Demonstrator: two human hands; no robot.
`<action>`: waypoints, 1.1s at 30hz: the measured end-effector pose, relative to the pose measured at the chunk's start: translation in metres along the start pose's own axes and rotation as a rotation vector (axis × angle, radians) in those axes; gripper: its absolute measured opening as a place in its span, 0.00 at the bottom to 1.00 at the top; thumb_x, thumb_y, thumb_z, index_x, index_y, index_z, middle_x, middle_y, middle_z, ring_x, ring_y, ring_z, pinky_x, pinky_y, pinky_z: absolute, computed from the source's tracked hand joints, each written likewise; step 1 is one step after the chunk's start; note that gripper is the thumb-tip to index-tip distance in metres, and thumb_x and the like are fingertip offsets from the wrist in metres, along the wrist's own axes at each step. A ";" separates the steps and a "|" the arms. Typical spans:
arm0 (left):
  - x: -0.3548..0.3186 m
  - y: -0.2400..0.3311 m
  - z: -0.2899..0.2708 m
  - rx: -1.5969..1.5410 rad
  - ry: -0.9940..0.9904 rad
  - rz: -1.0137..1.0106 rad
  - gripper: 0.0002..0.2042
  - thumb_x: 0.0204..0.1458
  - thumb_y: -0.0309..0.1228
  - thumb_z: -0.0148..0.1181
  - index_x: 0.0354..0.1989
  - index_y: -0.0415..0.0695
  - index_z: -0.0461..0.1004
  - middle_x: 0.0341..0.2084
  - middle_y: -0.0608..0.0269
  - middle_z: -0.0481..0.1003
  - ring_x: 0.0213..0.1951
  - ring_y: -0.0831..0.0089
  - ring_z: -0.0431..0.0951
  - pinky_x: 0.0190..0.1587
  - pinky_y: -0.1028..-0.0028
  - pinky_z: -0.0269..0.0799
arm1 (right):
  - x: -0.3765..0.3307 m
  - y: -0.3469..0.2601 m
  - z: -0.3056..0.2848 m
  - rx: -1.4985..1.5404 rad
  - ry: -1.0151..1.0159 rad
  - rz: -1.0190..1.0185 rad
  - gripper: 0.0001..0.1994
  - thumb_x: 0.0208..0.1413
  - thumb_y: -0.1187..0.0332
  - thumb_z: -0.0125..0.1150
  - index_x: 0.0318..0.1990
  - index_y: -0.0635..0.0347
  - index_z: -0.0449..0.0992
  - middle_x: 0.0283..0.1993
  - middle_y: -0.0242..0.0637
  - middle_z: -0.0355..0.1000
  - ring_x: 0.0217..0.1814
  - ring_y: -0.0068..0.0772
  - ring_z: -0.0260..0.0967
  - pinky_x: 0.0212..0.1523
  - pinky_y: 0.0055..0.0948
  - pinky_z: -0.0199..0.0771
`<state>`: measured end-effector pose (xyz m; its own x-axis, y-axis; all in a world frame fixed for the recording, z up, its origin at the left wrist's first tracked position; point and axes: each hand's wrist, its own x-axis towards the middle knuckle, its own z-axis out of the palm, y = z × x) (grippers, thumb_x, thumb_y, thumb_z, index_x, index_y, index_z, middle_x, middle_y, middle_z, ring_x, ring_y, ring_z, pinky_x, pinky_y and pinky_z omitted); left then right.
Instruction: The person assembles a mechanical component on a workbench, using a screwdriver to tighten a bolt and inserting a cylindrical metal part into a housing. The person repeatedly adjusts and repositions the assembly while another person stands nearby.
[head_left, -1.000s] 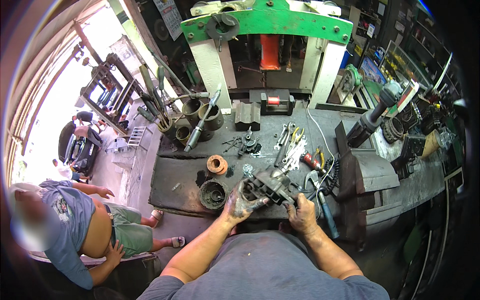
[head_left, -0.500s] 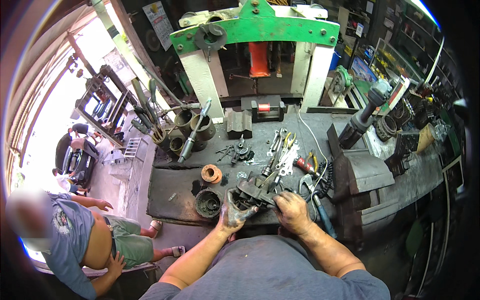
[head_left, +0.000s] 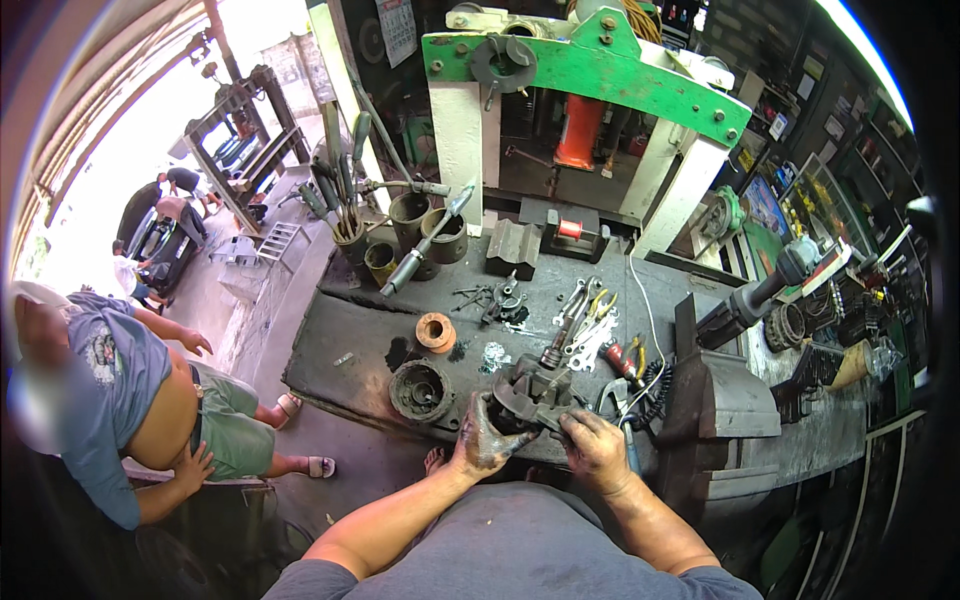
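Note:
Close in front of me, at the bench's near edge, my left hand is wrapped round a dark, greasy metal part. Black grime covers its fingers. From the other side my right hand grips the same part by a flat protruding piece, fingers closed. What lies under the fingers is hidden. Left of my hands sits a round, dirt-caked metal housing, with an orange-brown spool-shaped ring behind it. Beyond the held part are several wrenches and yellow-handled pliers.
A green-and-white press frame rises behind the dark bench. Metal cups with tools stand back left; a large grey power tool is at right. A white cable crosses the bench. Another person stands at left.
My view has swung, so the bench and press sit further right in the picture. Both hands keep hold of the metal part, which has tilted slightly between them.

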<state>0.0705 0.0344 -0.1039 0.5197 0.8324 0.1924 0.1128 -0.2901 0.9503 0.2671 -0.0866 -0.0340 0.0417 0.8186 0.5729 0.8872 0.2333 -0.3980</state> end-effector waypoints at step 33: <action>0.011 0.010 -0.016 -0.162 -0.267 -0.192 0.44 0.53 0.25 0.77 0.71 0.38 0.49 0.66 0.48 0.72 0.63 0.60 0.78 0.67 0.60 0.75 | 0.074 0.008 -0.019 0.589 -0.065 0.648 0.05 0.67 0.74 0.69 0.45 0.67 0.85 0.35 0.38 0.80 0.33 0.28 0.76 0.35 0.32 0.77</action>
<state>0.0637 0.0479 -0.0882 0.7074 0.7055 -0.0439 0.1053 -0.0438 0.9935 0.2858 -0.0342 0.0192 0.4130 0.9080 0.0705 0.3157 -0.0701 -0.9463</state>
